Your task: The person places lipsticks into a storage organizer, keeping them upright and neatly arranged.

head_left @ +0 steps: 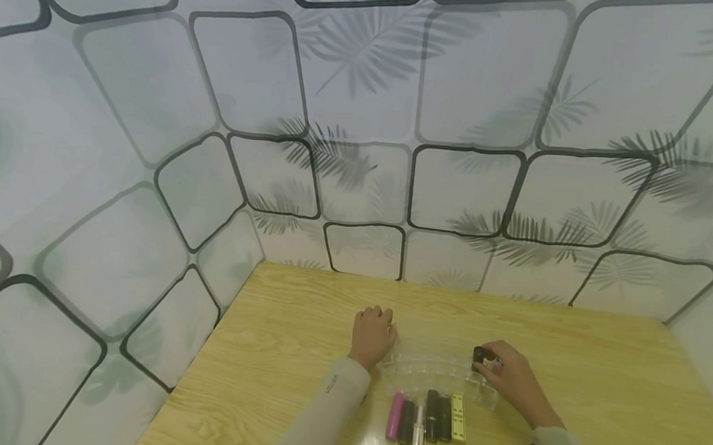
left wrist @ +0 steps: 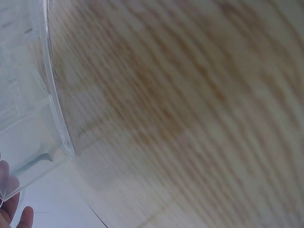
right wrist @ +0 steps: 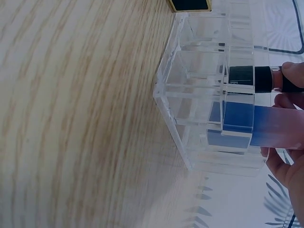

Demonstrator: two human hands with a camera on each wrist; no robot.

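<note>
A clear plastic cosmetics organizer (head_left: 433, 370) with stepped compartments stands on the wooden table. My left hand (head_left: 373, 336) grips its left end; in the left wrist view a few fingertips (left wrist: 10, 190) show at the clear wall. At the right end, my right hand (head_left: 509, 375) pinches the top of an upright black lipstick tube (head_left: 478, 358). The right wrist view shows the lower part of this tube (right wrist: 242, 78) behind the clear compartment walls. Right beside it stands a blue-to-pink tube (right wrist: 278, 126), partly covered by my fingers.
In front of the organizer lies a row of several cosmetics: a magenta tube (head_left: 394, 416), black tubes (head_left: 406, 421), a silvery clear tube (head_left: 419, 427) and a yellow box-shaped piece (head_left: 457, 417). Behind the table (head_left: 302, 314) rises a patterned wall (head_left: 369, 114).
</note>
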